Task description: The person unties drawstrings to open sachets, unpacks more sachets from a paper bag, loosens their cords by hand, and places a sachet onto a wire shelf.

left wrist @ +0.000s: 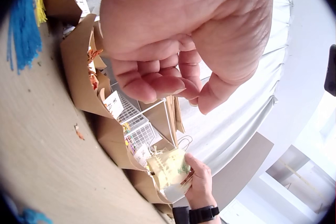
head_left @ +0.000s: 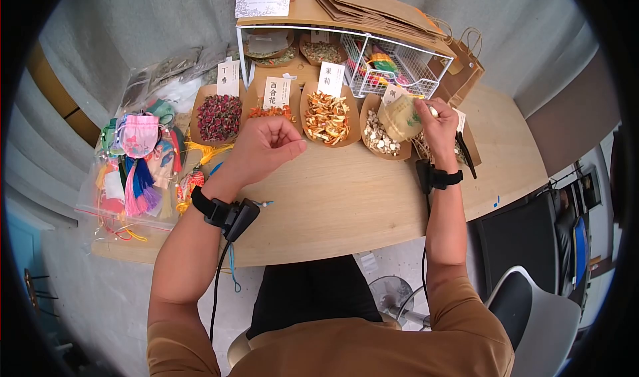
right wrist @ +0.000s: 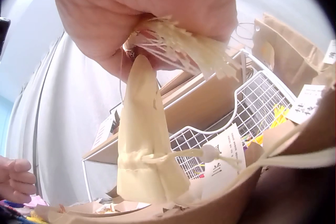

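Observation:
My right hand (head_left: 439,125) grips a small pale yellow drawstring pouch (head_left: 401,118) by its tassel end. In the right wrist view the pouch (right wrist: 143,129) hangs with its gathered mouth downward, a cord with a round bead (right wrist: 209,153) trailing from it. Below it in the head view is a paper tray of whitish dried pieces (head_left: 381,137). My left hand (head_left: 263,147) hovers over the table before the paper trays, fingers curled and thumb tip against the fingertips. Nothing shows between these fingertips in the left wrist view.
Trays of dark red buds (head_left: 219,118), orange petals (head_left: 271,113) and orange-white strips (head_left: 326,119) stand alongside, with label cards. Tasselled pouches (head_left: 138,137) pile up at the left. A shelf (head_left: 363,23) with a wire basket (head_left: 393,67) spans the back. Black tongs (head_left: 466,154) lie right.

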### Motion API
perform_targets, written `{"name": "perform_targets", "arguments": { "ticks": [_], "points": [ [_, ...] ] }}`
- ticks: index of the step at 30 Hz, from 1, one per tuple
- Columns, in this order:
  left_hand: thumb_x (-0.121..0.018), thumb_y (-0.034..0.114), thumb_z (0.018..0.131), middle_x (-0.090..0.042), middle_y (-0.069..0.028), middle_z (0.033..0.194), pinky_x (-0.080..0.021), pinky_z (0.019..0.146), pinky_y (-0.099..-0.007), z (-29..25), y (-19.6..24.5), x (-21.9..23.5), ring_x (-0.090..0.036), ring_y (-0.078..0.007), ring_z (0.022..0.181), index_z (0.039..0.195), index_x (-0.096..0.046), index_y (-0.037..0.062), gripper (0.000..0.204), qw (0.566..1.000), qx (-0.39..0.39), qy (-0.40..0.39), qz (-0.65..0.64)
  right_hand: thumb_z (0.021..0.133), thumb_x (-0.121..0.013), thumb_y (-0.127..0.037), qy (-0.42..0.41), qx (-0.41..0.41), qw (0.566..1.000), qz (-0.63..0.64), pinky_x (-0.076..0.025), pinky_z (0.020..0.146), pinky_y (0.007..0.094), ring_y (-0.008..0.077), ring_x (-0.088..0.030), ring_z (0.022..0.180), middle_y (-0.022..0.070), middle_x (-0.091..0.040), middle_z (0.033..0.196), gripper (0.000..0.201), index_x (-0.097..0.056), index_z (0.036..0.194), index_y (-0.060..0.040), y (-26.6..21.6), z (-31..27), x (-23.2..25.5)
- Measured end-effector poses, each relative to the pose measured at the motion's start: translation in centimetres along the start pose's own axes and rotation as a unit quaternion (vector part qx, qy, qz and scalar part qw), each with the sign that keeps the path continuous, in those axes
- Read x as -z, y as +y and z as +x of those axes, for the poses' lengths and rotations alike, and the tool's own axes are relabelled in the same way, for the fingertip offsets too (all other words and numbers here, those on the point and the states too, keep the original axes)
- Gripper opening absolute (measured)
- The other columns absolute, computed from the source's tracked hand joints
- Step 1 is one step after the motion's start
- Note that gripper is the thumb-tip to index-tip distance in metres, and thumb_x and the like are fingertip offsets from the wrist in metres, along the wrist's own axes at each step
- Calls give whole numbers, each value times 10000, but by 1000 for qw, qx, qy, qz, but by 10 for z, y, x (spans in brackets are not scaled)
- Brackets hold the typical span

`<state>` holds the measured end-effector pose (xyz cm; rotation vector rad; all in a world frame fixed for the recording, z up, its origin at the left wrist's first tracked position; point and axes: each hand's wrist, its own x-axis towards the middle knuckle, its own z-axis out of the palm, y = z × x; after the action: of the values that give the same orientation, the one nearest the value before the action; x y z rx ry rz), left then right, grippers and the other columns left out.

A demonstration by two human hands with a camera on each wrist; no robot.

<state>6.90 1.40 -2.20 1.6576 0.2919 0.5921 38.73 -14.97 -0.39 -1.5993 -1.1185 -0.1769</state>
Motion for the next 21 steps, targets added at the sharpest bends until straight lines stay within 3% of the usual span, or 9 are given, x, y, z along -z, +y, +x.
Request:
{"name": "perform_targets", "arguments": {
  "ticks": [5, 7, 13, 21],
  "points": [
    [-679, 38, 841, -598, 28, 765, -435, 598, -162, 0, -1, 0, -544, -16, 675, 851, -598, 27, 83, 1000, 8, -9, 7, 815, -721, -105, -4, -21, 999, 29, -444, 612, 221, 76, -568, 690, 47, -672, 773, 162, -721, 923, 17, -4, -2, -5],
    [-688, 60, 832, -595, 39, 717, -411, 546, -154, 0, -1, -1, -513, 5, 622, 811, -616, 22, 84, 1000, -5, 6, -2, 812, -727, -104, -10, -69, 997, 46, -454, 593, 208, 65, -575, 673, 43, -681, 773, 177, -719, 933, 26, -10, -3, -5],
    [-691, 62, 832, -597, 39, 722, -413, 549, -155, 0, 0, -2, -514, 4, 625, 815, -614, 23, 88, 1000, -2, 7, -5, 829, -726, -136, -23, -125, 986, 110, -442, 571, 195, 47, -559, 649, 44, -677, 765, 217, -708, 964, 33, -15, -3, 0],
    [-681, 40, 840, -601, 28, 769, -433, 601, -163, -1, -2, 1, -541, -14, 680, 846, -599, 29, 83, 1000, 11, -9, -5, 867, -698, -213, 25, -91, 992, 85, -349, 492, 191, 22, -460, 571, -26, -594, 654, 245, -701, 882, 31, 1, 2, 7]
  ]
}}
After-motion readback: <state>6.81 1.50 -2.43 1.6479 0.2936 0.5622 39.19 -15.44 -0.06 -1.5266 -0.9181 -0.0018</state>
